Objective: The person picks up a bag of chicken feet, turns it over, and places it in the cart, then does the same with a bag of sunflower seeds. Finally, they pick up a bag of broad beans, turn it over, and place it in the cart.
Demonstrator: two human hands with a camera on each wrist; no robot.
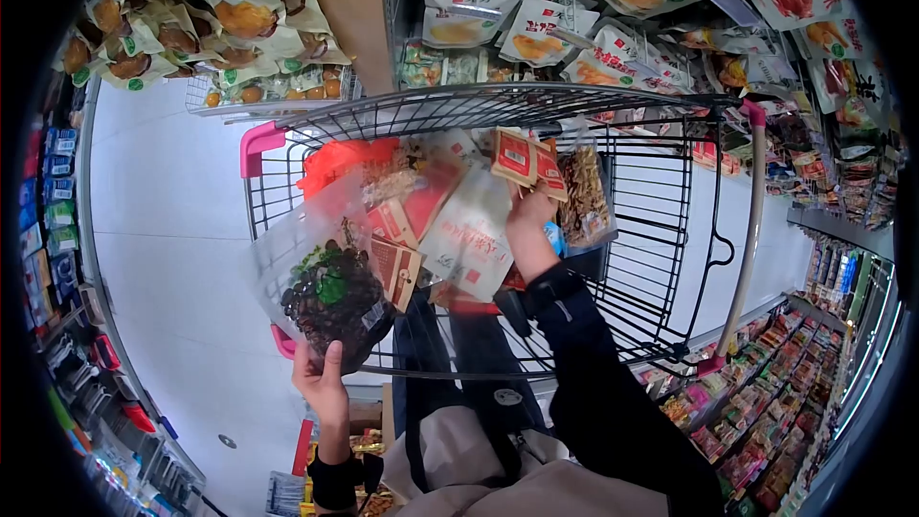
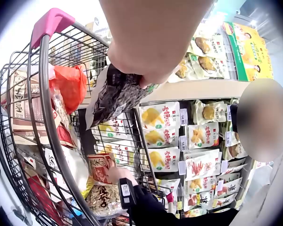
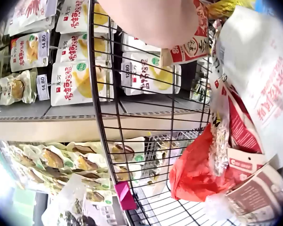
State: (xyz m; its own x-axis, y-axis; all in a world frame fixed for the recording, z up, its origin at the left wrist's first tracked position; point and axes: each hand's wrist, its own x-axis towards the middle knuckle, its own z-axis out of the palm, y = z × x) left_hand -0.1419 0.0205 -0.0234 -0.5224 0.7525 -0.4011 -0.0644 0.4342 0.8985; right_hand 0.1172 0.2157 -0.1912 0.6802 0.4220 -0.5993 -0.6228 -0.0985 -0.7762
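My left hand (image 1: 321,378) pinches the lower edge of a clear plastic bag of dark, glossy pieces (image 1: 359,311) with a green patch. The bag is held over the near left corner of the cart's basket. Over the far side of the basket, my right hand (image 1: 531,230) grips a small red and tan packet (image 1: 515,157). In the left wrist view, that red packet (image 2: 101,165) stands above a bag of brown strips (image 2: 104,200). The right wrist view shows the red packet (image 3: 195,44) partly hidden behind the right hand (image 3: 151,21).
The black wire shopping cart (image 1: 661,220) holds an orange-red plastic bag (image 1: 340,163), a large white pouch (image 1: 469,239) and several red packages. Racks of hanging snack pouches (image 1: 546,29) stand close beyond it. More shelves (image 1: 756,393) line the right side.
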